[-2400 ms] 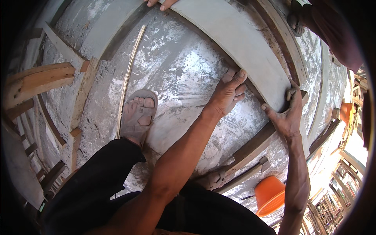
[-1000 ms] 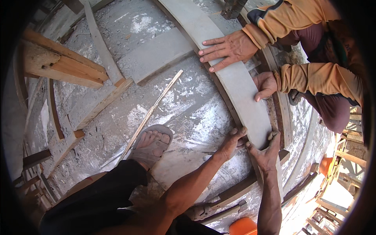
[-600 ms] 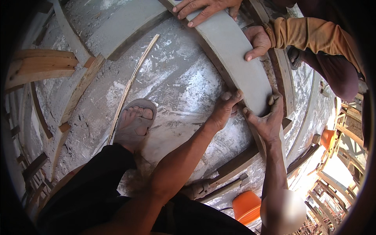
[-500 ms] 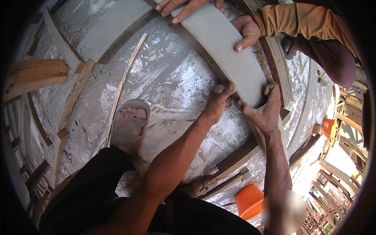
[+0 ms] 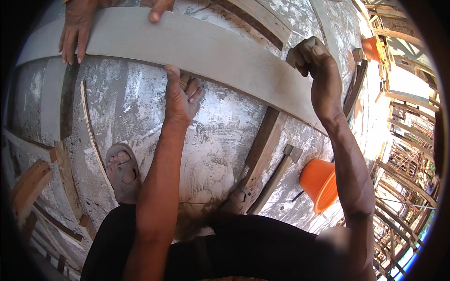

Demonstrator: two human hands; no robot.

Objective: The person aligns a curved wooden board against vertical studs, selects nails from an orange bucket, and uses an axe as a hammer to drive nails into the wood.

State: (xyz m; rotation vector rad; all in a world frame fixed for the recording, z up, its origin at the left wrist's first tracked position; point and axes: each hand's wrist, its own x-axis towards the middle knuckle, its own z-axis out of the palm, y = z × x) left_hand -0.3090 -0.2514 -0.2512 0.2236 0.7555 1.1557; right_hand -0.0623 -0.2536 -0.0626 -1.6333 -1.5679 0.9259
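Observation:
A long, flat grey board (image 5: 220, 54) crosses in front of me from the upper left to the right. Beside its near edge is my left hand (image 5: 182, 98), thumb up at the edge and fingers curled; what they hold, if anything, is too small to make out. Over the board's right part I hold up my right hand (image 5: 321, 63), its fingers bent into a closed grip whose inside is hidden. Another person's hand (image 5: 77, 33) lies across the board's left part, and that person's other hand (image 5: 159, 10) touches its far edge.
Wooden beams (image 5: 266, 140) lie under and beside the board. A stick with a block-like head (image 5: 293, 152) rests near my foot, left of an orange bucket (image 5: 318, 182). A thin wood strip (image 5: 91, 126) lies left; timber framing (image 5: 33, 182) stands at lower left.
The board now lies more crosswise in view, and more of its right part shows. My right hand has let go of its end and lifted. My left hand is farther left along the edge.

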